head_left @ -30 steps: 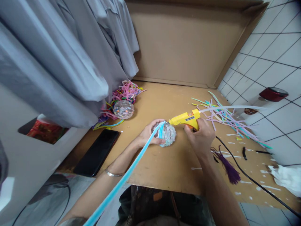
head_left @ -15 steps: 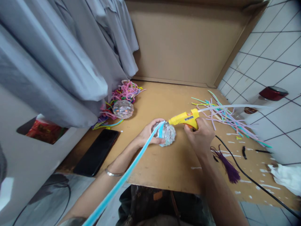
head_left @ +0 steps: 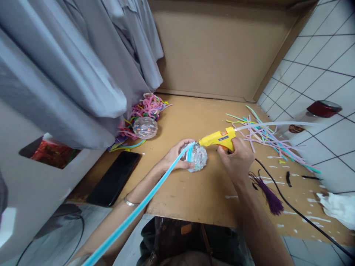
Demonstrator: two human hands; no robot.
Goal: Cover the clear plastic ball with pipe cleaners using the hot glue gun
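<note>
My left hand (head_left: pixel 176 157) is closed around a clear, bumpy ball (head_left: pixel 200 158) above the brown tabletop. A light blue pipe cleaner (head_left: pixel 155 189) is wrapped on the ball's left part, and its long loose end runs toward me over my left forearm. My right hand (head_left: pixel 236 157) grips a yellow glue gun (head_left: pixel 217 138) by its handle. The nozzle meets the top of the ball beside the blue strand; whether glue is coming out I cannot make out. A long translucent glue stick (head_left: pixel 280 125) sticks out of the gun's back.
Left lie a black phone (head_left: pixel 114 179), a second clear ball (head_left: pixel 145 128) and a heap of coloured pipe cleaners (head_left: pixel 149 107). Right are loose pipe cleaners (head_left: pixel 267 136), a purple tassel (head_left: pixel 269 195), a black cord (head_left: pixel 291 207), a red-lidded jar (head_left: pixel 324 109) and white tissue (head_left: pixel 337 208).
The loose end of the blue pipe cleaner has swung slightly left near me. Both hands, the ball and the glue gun stay almost where they were.
</note>
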